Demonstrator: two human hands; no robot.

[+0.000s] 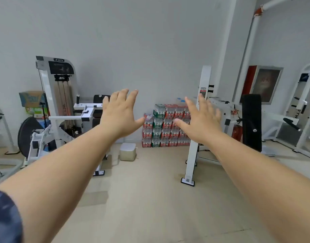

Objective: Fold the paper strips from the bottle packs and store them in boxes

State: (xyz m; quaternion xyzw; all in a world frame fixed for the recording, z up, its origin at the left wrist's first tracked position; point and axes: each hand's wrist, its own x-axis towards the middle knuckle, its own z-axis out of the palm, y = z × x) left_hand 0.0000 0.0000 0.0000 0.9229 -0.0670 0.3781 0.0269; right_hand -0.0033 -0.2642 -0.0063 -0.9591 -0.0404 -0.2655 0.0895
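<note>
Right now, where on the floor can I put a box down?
On the bare floor in the middle, between the weight machine and the white post, before the bottle packs. Both sides are crowded with gym equipment.

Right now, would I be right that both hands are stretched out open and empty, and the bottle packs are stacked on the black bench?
Not quite: the head view shows the bottle packs stacked on the floor against the far wall, not on the black bench. The left hand and right hand are indeed stretched out open and empty.
</note>
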